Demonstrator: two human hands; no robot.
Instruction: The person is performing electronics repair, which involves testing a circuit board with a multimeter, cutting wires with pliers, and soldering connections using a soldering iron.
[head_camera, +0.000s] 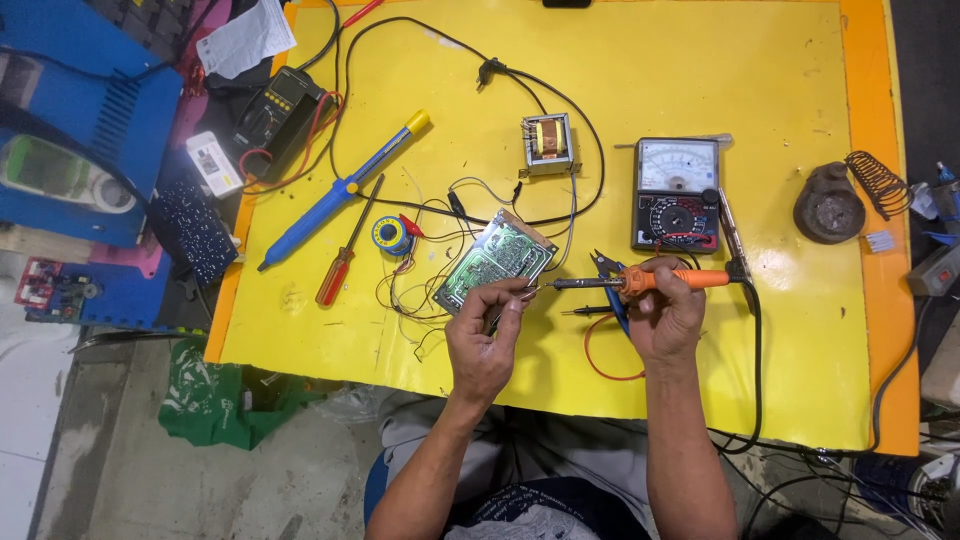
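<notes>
While the right hand (665, 315) grips the orange-handled soldering iron (640, 281) in closed fingers, its tip points toward the left hand (485, 340), whose fingertips pinch a small metal piece (too small to identify) just at that tip. Just beyond the left hand's pinch lies a green circuit board (497, 260) trailing thin wires. Beyond the right hand sits an analogue multimeter (677, 194); blue-handled cutters (610, 280) lie just under the iron. Well to the left of both hands rest a red screwdriver (345, 250), a solder spool (392, 235) and a blue desoldering pump (340, 190) on the yellow table (780, 350).
</notes>
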